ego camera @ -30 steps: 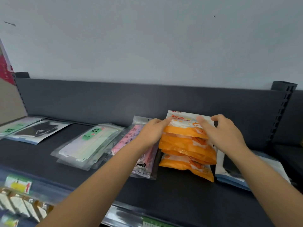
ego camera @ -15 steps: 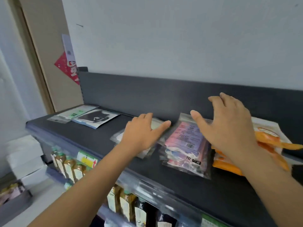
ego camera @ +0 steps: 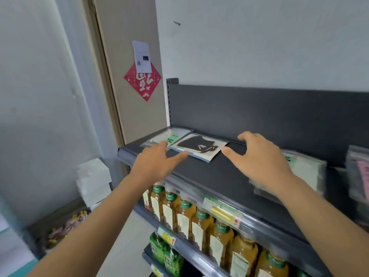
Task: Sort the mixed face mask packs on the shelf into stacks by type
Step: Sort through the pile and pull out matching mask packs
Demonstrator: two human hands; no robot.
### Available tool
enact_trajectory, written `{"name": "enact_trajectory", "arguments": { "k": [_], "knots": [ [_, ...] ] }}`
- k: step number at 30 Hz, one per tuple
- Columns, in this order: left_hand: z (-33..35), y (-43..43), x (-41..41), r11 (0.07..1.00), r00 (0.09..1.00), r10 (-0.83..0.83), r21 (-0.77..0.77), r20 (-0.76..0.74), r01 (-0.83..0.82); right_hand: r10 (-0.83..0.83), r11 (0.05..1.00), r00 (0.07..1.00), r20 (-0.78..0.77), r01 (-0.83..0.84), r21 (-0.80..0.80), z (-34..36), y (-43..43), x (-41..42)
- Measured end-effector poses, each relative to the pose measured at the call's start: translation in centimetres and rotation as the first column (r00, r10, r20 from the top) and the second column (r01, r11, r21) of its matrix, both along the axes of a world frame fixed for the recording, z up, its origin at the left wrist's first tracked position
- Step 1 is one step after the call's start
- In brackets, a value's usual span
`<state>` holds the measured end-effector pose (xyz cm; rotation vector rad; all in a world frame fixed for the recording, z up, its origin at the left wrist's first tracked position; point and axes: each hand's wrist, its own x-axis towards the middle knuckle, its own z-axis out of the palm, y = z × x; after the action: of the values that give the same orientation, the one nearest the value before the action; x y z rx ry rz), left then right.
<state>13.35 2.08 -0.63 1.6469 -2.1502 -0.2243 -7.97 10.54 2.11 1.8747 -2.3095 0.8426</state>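
Observation:
A black mask pack (ego camera: pixel 199 147) on a white card lies flat at the left end of the dark shelf (ego camera: pixel 215 176). Beside it on the left lies a clear pack with a green label (ego camera: pixel 169 137). My left hand (ego camera: pixel 157 164) hovers open just in front of these two, fingers spread, holding nothing. To the right of the black pack my right hand (ego camera: pixel 259 158) is also open and empty, fingers loosely bent. A stack of clear green-label packs (ego camera: pixel 305 170) sits behind my right wrist. A pink pack stack (ego camera: pixel 359 174) shows at the right edge.
A dark back panel (ego camera: pixel 259 112) closes the shelf behind. Bottles of yellow drink (ego camera: pixel 187 216) fill the tier below, behind price tags (ego camera: pixel 221 211). White boxes (ego camera: pixel 93 180) stand on the floor left, near a door with a red paper decoration (ego camera: pixel 142 80).
My view and both hands have swung left along the shelf, away from the orange stack and past the pink one, to the black mask pack at the left end. Both hands stay empty.

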Motion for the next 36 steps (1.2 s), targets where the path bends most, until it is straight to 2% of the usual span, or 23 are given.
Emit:
{"name": "enact_trajectory", "arguments": {
  "k": [7,12,14,15,16,17,19,20,22,25,29,33,36],
  "knots": [
    [-1.2,-8.0,3.1,0.996,0.999,-0.007,0.084,-0.038,0.010,-0.042,0.994,0.998,0.041,0.037,0.105,-0.7,-8.1,2.2],
    [-1.8,-15.1,2.9,0.992,1.000,0.006,0.126,0.006,-0.007,-0.054,0.991,0.994,0.095,0.042,0.126,-0.9,-13.6,2.0],
    [-1.7,-18.4,2.6,0.989,0.999,0.023,0.146,0.023,-0.026,-0.034,0.991,0.986,0.165,0.012,0.135,-1.2,-15.9,2.3],
    [-1.7,-20.1,2.5,0.987,0.999,0.031,0.159,0.025,-0.034,-0.023,0.990,0.969,0.246,-0.013,0.144,-1.4,-17.1,2.5],
    [-1.7,-21.6,2.4,0.983,0.999,0.037,0.177,0.024,-0.041,-0.014,0.987,0.924,0.383,-0.048,0.151,-1.7,-18.2,2.8],
    [-1.8,-23.2,2.3,0.979,0.999,0.043,0.200,0.016,-0.046,-0.012,0.984,0.835,0.550,-0.087,0.153,-1.9,-19.3,3.2],
    [-2.0,-25.6,2.2,0.965,0.998,0.055,0.257,-0.021,-0.047,-0.030,0.974,0.581,0.814,-0.165,0.153,-2.3,-21.2,4.4],
    [-2.2,-26.7,2.3,0.956,0.997,0.058,0.291,-0.047,-0.042,-0.048,0.969,0.488,0.872,-0.188,0.158,-2.4,-22.1,5.1],
    [-2.6,-28.4,2.4,0.942,0.996,0.054,0.334,-0.075,-0.026,-0.074,0.967,0.387,0.919,-0.199,0.161,-3.0,-24.0,6.2],
    [-3.0,-30.6,2.3,0.944,0.995,0.022,0.331,-0.100,0.012,-0.099,0.972,0.328,0.939,-0.170,0.162,-3.6,-26.8,7.5],
    [-3.2,-32.8,2.3,0.923,0.966,-0.037,0.363,-0.255,0.131,-0.139,0.985,0.276,0.951,-0.058,0.161,-4.1,-29.3,9.1],
    [-3.6,-34.9,3.1,0.843,0.870,-0.031,0.455,-0.492,0.287,-0.165,0.986,0.234,0.958,0.037,0.161,-4.3,-30.8,11.1],
    [-3.6,-35.9,3.7,0.788,0.796,-0.012,0.484,-0.605,0.379,-0.171,0.980,0.193,0.966,0.132,0.147,-4.2,-31.5,12.3]
  ]
}}
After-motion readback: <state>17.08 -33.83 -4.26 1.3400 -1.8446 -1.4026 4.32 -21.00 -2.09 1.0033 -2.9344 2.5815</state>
